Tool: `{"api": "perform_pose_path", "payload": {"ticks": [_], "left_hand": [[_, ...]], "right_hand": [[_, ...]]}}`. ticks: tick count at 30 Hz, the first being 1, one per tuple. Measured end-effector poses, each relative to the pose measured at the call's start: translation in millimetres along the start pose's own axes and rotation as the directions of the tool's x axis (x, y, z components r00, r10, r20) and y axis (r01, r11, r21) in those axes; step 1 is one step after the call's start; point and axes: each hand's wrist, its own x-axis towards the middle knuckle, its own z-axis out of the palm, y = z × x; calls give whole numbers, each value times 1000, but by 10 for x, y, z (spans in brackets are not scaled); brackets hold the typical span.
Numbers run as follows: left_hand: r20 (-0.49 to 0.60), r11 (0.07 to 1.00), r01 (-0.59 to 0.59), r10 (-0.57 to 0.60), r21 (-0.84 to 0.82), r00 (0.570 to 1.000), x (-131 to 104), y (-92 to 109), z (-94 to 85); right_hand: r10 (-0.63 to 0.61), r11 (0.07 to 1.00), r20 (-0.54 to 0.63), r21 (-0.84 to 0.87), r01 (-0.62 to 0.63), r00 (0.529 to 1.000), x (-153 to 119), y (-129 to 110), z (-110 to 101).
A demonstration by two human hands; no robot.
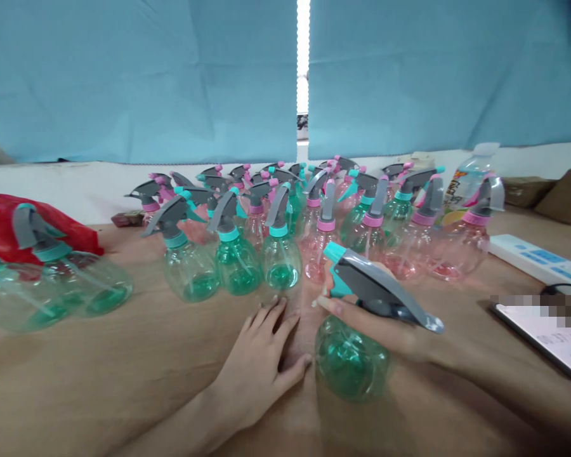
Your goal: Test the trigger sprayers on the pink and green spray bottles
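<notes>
My right hand (361, 320) is wrapped round the neck of a green spray bottle (351, 365), just below its grey and teal trigger head. The bottle stands close in front of me on the wooden table (171, 387), and its neck is hidden by my fingers. My left hand (261, 362) lies flat on the table beside it, fingers spread, holding nothing. Just beyond the left fingertips stands another green spray bottle (280, 260). Further green and pink spray bottles (321, 251) are grouped behind, with grey trigger heads and teal or pink collars.
More green spray bottles (107, 285) stand at the left by a red plastic bag (71, 228). To the right are a phone (547, 336), a white power strip (533, 257), a labelled drink bottle (471, 178) and a brown box (566, 197). A blue curtain (147, 76) hangs behind.
</notes>
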Motion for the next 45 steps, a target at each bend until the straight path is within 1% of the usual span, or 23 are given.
{"api": "perform_pose_path", "payload": {"ticks": [3,5,8,12,15,21,25,28,32,36,41,45], "left_hand": [[13,1000,5,-6,3,1000,2,7,-4],[17,1000,6,-6,2,1000,2,11,-7],[15,1000,3,-3,2,1000,0,14,-13],[15,1000,0,1,-7,1000,2,11,-20],[25,1000,-4,4,-1,1000,1,8,-20],[15,1000,-6,6,-4,1000,-3,4,-5],[2,1000,-8,8,-18,1000,-3,2,-5],[12,1000,-5,5,-19,1000,-10,0,-6],[-14,999,-13,12,-33,1000,-24,-7,9],[-32,999,-19,17,-40,999,-30,-13,21],[11,1000,-11,11,-13,1000,-15,-4,1],[26,1000,-3,3,-1,1000,-2,1,-4]], "right_hand": [[15,998,47,62,-18,999,39,-108,-2],[-10,997,84,81,3,996,44,-167,-12],[-27,995,80,96,20,996,19,-202,-29],[2,990,64,141,-11,998,-6,-202,-27],[-25,993,52,119,19,998,8,-204,-18],[-47,997,99,65,40,994,28,-194,-32],[-78,990,63,121,70,995,15,-144,-7],[-69,985,40,163,62,997,8,-107,26],[-72,982,26,178,67,997,20,-106,43],[-88,984,5,158,86,996,30,-140,53],[-82,991,-54,102,87,995,7,-138,76],[-120,993,-45,-3,120,992,-9,-81,83]]}}
